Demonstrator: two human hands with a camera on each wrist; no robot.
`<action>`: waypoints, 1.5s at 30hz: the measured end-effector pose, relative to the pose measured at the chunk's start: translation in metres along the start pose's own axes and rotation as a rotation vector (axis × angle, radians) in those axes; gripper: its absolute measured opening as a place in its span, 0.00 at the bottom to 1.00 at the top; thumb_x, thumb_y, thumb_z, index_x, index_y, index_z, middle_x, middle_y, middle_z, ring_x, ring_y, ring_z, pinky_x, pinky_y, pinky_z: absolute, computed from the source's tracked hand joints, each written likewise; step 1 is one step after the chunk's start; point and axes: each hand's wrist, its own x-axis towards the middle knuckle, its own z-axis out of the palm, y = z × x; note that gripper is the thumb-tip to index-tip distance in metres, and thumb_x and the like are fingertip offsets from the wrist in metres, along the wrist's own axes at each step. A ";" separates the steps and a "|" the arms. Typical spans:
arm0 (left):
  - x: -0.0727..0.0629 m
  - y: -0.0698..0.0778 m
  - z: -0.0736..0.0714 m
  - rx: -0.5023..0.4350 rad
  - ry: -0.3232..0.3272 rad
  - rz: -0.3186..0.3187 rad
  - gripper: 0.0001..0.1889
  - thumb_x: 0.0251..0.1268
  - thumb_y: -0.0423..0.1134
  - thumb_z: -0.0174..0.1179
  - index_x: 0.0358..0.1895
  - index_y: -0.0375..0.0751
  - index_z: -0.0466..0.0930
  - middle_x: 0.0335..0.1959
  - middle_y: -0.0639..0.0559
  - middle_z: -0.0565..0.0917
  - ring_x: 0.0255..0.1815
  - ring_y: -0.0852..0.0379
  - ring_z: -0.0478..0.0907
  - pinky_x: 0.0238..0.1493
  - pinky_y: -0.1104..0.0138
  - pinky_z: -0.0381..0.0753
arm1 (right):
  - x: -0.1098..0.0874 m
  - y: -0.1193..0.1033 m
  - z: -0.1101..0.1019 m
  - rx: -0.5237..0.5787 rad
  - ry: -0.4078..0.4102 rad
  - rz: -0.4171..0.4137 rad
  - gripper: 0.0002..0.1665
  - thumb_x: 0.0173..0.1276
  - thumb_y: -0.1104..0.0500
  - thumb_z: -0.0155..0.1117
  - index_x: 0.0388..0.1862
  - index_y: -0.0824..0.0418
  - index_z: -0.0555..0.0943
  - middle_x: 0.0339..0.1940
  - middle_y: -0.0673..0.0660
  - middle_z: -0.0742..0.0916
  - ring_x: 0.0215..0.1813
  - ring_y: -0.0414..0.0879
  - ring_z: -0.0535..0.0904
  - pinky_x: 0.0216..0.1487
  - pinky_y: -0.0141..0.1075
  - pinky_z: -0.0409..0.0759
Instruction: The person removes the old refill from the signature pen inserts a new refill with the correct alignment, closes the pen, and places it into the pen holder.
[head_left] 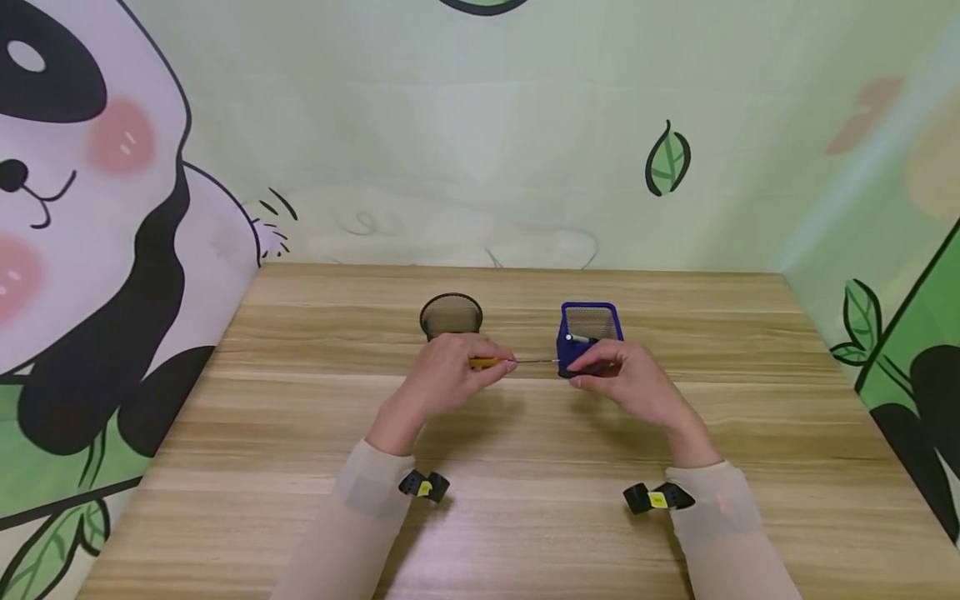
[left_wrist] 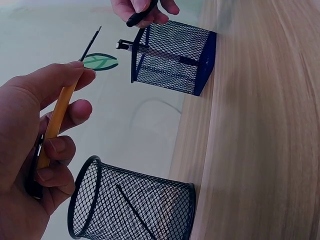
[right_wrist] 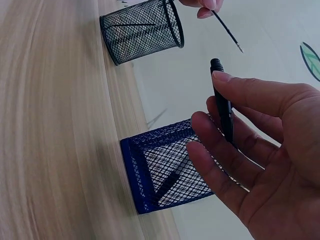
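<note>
My left hand (head_left: 450, 371) grips the yellow barrel (left_wrist: 61, 107) of a pen, its fingers curled round it and a black clip at the lower end. A thin dark refill (left_wrist: 90, 44) sticks out of the barrel and points toward the right hand. Between thumb and fingers, my right hand (head_left: 633, 379) pinches a short black pen piece (right_wrist: 223, 105) with a ridged end. The refill's tip and the black piece are apart in the right wrist view. Both hands are raised above the table, the right one in front of the blue mesh pen holder (head_left: 589, 306).
Behind the left hand stands a round black mesh pen holder (head_left: 452, 315) with a thin dark stick inside. A pen (left_wrist: 121, 45) leans in the square blue holder. The wooden table (head_left: 525, 517) meets a wall (head_left: 480, 167) printed with a panda and leaves.
</note>
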 end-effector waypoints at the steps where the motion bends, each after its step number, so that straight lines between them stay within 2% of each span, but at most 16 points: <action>1: 0.000 0.000 0.000 0.000 0.003 0.000 0.09 0.73 0.50 0.66 0.45 0.55 0.94 0.42 0.62 0.92 0.37 0.67 0.83 0.37 0.69 0.81 | 0.000 0.000 0.000 -0.011 0.001 0.003 0.07 0.64 0.61 0.77 0.41 0.56 0.91 0.42 0.57 0.88 0.43 0.48 0.84 0.41 0.32 0.83; 6: 0.000 -0.001 0.000 -0.003 0.010 -0.001 0.08 0.73 0.50 0.66 0.45 0.57 0.94 0.41 0.63 0.92 0.37 0.68 0.84 0.37 0.69 0.82 | -0.001 -0.001 -0.002 -0.053 0.002 0.015 0.07 0.65 0.60 0.77 0.41 0.55 0.91 0.41 0.56 0.88 0.42 0.48 0.84 0.41 0.33 0.83; 16: 0.001 0.000 -0.002 0.010 -0.009 -0.015 0.08 0.73 0.49 0.66 0.45 0.57 0.94 0.42 0.63 0.92 0.37 0.67 0.84 0.38 0.69 0.81 | -0.002 -0.002 -0.003 -0.061 -0.012 -0.010 0.06 0.64 0.62 0.77 0.40 0.55 0.91 0.39 0.54 0.89 0.41 0.46 0.85 0.42 0.33 0.84; 27: 0.000 -0.002 -0.002 -0.004 -0.024 -0.023 0.09 0.73 0.50 0.66 0.46 0.56 0.93 0.43 0.62 0.92 0.39 0.66 0.85 0.41 0.67 0.83 | -0.001 -0.001 -0.004 -0.070 -0.061 -0.032 0.06 0.65 0.63 0.76 0.41 0.58 0.91 0.40 0.57 0.91 0.40 0.47 0.86 0.41 0.32 0.83; 36: 0.000 -0.004 -0.001 -0.009 -0.039 -0.032 0.09 0.73 0.50 0.65 0.47 0.56 0.93 0.43 0.62 0.92 0.40 0.66 0.85 0.41 0.67 0.83 | -0.001 0.001 -0.003 -0.098 -0.122 0.018 0.04 0.66 0.61 0.76 0.39 0.56 0.91 0.38 0.53 0.92 0.40 0.47 0.86 0.40 0.33 0.82; 45: 0.000 -0.006 0.000 -0.013 -0.040 -0.026 0.09 0.73 0.49 0.65 0.47 0.56 0.93 0.43 0.62 0.92 0.39 0.66 0.84 0.40 0.68 0.82 | -0.002 0.003 -0.003 -0.119 -0.146 0.042 0.05 0.66 0.59 0.76 0.40 0.56 0.91 0.38 0.53 0.93 0.39 0.47 0.85 0.38 0.32 0.80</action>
